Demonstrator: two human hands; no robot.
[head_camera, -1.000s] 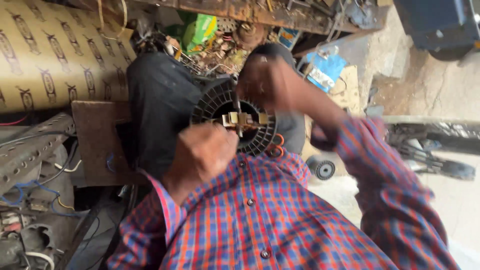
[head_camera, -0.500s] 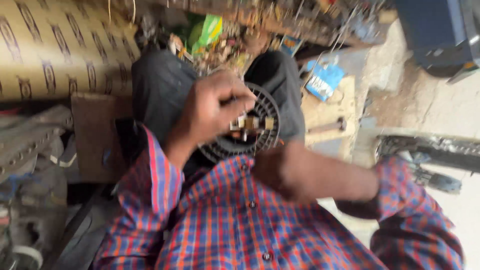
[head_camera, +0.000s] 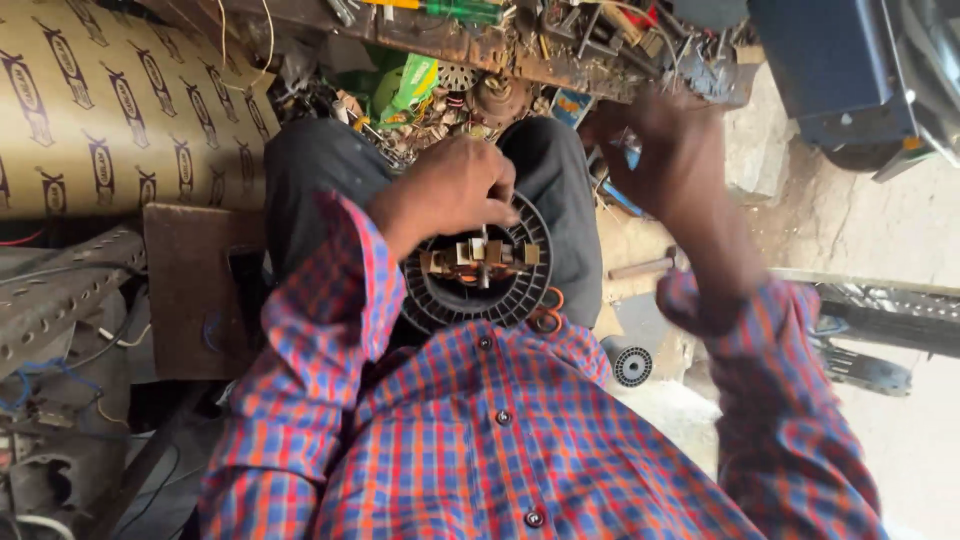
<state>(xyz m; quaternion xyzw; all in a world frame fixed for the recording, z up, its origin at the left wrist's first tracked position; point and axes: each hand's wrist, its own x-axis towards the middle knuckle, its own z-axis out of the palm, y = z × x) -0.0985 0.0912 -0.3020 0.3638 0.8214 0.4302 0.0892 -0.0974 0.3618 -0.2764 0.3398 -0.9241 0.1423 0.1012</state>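
- The person sits with a round black ribbed motor part (head_camera: 478, 290) resting on the lap, on dark trousers (head_camera: 320, 170), just above the hem of a red-and-blue checked shirt (head_camera: 480, 440).
- In the middle of the motor part sits a row of brass-coloured metal pieces (head_camera: 480, 255), with a thin metal pin standing up among them.
- The left hand (head_camera: 450, 190) lies over the upper edge of the motor part; its fingers (head_camera: 497, 205) are curled down and pinch at the metal pieces in the centre, closed on them.
- The right hand (head_camera: 665, 150) is raised well apart from the motor part, near a cluttered shelf edge (head_camera: 470, 45). Its fingers are bent around something small and bluish, but the hand is blurred and what it holds cannot be told.
- An orange loop of wire (head_camera: 548, 312) shows at the lower right rim of the motor part.
- Beside the right knee a hammer (head_camera: 645, 267) lies on the pale floor (head_camera: 880, 240), and a small black ribbed disc (head_camera: 632, 366) lies lower down near the shirt.
- To the left stand a printed cardboard sheet (head_camera: 110, 110), a brown wooden board (head_camera: 190, 290) and a perforated metal angle bar (head_camera: 60, 290) with loose wires around it.
- At the upper right is a dark blue box (head_camera: 830, 60).
- Green packaging (head_camera: 410, 85) and mixed small parts lie past the knees.
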